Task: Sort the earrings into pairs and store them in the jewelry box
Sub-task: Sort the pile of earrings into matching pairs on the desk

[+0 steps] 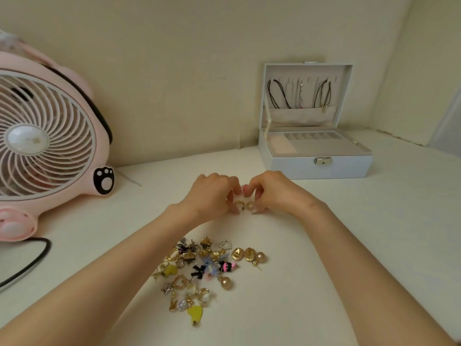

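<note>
Pink fan (47, 136) far left, black cable (30, 263) under it. Open jewelry box (316, 168) back right, behind the hands. Earring pile (204, 270) lies between the forearms: mixed gold, yellow, pearl. Left hand (212, 193) and right hand (277, 191) are close together, curled fingers pinching small gold earrings (245, 204) just above the table (349, 245).

Loose unsorted pile of mixed earrings (207, 268) at 6 o'clock on tabletop: gold shells, gold ball studs, yellow hearts, black bows, pearl heart. Two small gold hoop-style earrings (244, 204) sit side by side at centre, 12 o'clock of pile, apart from it. Pale blue-grey rectangular jewelry box (316, 168) at 2 o'clock: lid open & upright, beige-lined tray w/ slotted compartments, silver clasp in front.
</note>
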`<state>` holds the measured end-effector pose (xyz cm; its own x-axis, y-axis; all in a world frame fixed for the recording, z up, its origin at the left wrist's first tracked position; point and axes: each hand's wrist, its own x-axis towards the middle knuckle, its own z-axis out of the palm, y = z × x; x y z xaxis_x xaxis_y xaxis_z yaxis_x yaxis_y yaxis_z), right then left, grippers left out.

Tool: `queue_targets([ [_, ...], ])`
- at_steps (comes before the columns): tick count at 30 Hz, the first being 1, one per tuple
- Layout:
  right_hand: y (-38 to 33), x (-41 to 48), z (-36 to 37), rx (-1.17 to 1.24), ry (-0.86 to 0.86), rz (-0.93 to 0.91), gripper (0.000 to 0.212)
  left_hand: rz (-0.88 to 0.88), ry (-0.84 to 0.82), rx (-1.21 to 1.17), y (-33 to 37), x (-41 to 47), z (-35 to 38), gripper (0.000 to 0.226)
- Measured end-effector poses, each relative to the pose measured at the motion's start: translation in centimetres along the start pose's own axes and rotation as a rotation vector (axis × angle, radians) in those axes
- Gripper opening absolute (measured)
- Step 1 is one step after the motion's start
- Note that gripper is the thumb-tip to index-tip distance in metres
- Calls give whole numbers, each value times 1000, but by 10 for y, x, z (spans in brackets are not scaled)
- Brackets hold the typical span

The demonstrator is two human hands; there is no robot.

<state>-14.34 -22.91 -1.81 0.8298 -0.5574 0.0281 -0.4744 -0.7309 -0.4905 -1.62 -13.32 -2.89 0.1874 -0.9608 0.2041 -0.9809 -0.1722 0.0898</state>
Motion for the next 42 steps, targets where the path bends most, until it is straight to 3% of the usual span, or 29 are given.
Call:
queue_targets([
  [3,-4,-3,-7,85,70,5,24,-17,72,-19,-7,-16,-17,38],
  [5,-11,-11,-12,211,27,1,18,-34,79,-93,-19,-35,-31,33],
  [8,-23,-27,-21,202,-228,-9,24,-98,-111,-278,-42,-74,-44,21],
  [10,-27,-35,-25,126,-443,16,34,-156,-287,-383,-53,-98,-46,34],
  [12,-30,-38,-22,61,-601,44,41,-174,-359,-451,-59,-113,-41,58],
  [14,-31,-38,-13,38,-659,51,42,-161,-361,-535,-59,-119,-36,48],
  [24,-48,-36,20,213,-602,-94,25,-227,-476,-563,-61,-126,-44,22],
  [29,-51,-35,21,301,-601,-160,22,-124,-300,-511,-50,-123,-40,33],
  [34,-52,-35,21,327,-606,-208,20,-22,-334,-441,-37,-119,-34,23],
  [42,-45,-35,13,256,-666,-197,21,-130,-417,-455,-49,-125,-41,27],
])
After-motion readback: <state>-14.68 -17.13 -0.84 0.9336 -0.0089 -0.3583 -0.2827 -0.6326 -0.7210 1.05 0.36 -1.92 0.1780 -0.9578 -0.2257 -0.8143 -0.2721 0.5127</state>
